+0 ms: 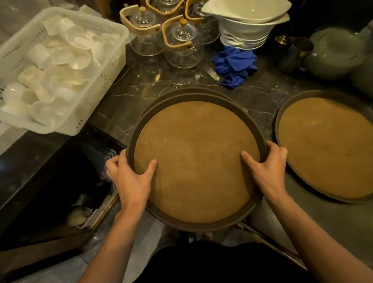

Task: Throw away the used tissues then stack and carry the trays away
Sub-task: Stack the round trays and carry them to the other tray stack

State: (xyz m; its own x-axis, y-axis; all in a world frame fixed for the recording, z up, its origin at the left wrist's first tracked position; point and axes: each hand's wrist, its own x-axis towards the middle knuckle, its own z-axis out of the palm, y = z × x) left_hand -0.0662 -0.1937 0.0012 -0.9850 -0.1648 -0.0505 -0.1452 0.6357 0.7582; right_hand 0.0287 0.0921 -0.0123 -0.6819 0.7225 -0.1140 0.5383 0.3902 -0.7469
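Note:
A round brown tray (197,160) with a tan cork-like liner sits in front of me, overhanging the counter's near edge. Another tray rim (177,93) shows just behind and beneath it, so it rests on a stack. My left hand (131,179) grips its left rim, thumb on the liner. My right hand (264,168) grips the right rim the same way. A second matching tray (335,147) lies flat on the counter to the right, bare. Crumpled white tissues (77,217) lie in a dark bin below the counter on the left.
A white plastic basket (112,64) of small white dishes stands at the back left. Glass teapots (182,43) with wooden handles, stacked white bowls (247,18), a blue cloth (235,66), a metal cup (294,54) and green lidded pots (335,53) crowd the dark marble counter's back.

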